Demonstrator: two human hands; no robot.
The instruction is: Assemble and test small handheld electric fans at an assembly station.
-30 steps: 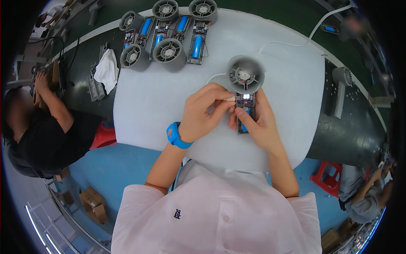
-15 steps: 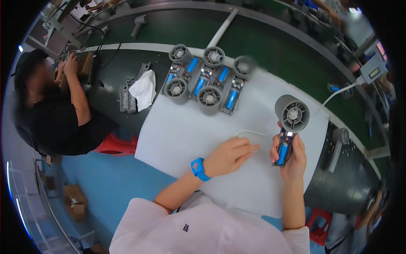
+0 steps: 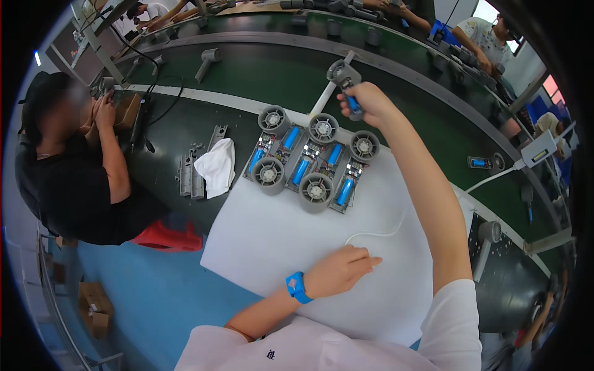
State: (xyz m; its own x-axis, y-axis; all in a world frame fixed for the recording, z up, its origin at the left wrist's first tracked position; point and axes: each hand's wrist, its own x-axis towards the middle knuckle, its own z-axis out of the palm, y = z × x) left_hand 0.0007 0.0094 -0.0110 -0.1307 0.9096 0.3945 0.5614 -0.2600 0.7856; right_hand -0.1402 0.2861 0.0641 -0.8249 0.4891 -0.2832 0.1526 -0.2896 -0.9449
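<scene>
My right hand (image 3: pixel 369 104) is stretched far forward over the green belt, its fingers closed round the open handle of a grey handheld fan (image 3: pixel 344 74). A blue cylindrical battery shows in that handle. My left hand (image 3: pixel 337 271), with a blue wristband (image 3: pixel 298 287), stays low over the white sheet. Its fingers are curled in a pinch on a thin white cable (image 3: pixel 378 234), whose end is hidden by the hand. Between the hands and the belt lie several open fan units (image 3: pixel 316 189) in rows, with round grey heads, blue batteries and small circuit boards.
The white sheet (image 3: pixel 260 247) covers the bench. Left of it lie a white cloth (image 3: pixel 216 168) and grey handle shells (image 3: pixel 190 173). A small meter (image 3: pixel 537 151) stands at the right. Another fan (image 3: pixel 487 162) lies on the belt (image 3: pixel 408 93). A co-worker (image 3: pixel 71 167) sits at left.
My right hand has carried the fan from above the sheet's right side forward and leftward, out over the belt. My left hand keeps its pinch. The view has tilted upward.
</scene>
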